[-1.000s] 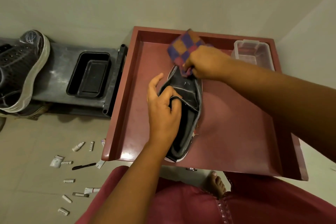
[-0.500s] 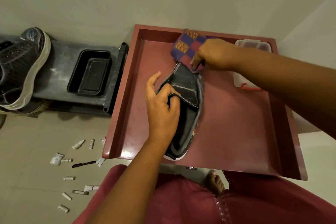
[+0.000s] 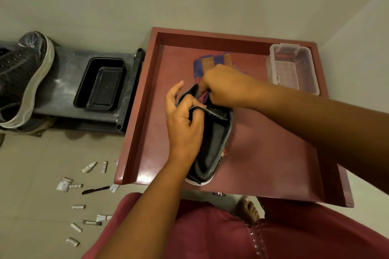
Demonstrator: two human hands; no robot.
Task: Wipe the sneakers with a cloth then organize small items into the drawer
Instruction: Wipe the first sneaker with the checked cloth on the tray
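step: wiping the black sneaker (image 3: 212,143) that lies in the open red drawer (image 3: 273,153), toe toward 12 o'clock, heel at the drawer's front edge.
doing it well: keep the sneaker pinned so it does not slide on the drawer floor; bunch the cloth (image 3: 212,63) tight enough to work along the rim of the opening and the toe, and turn the shoe to reach the sole edge.
left hand (image 3: 183,124): fingers curled over the collar of the sneaker, gripping its edge; thumb and forefinger lifted free toward 11 o'clock.
right hand (image 3: 227,86): clenched on the checked cloth, pressing it at the sneaker's toe end; loose cloth spills out toward 12 o'clock.
second sneaker (image 3: 23,78): on the dark shelf at 9 o'clock, well apart.
small items (image 3: 84,187): scattered on the floor at 8 o'clock, not yet in the drawer.
clear box (image 3: 292,67): in the drawer's corner at 2 o'clock.
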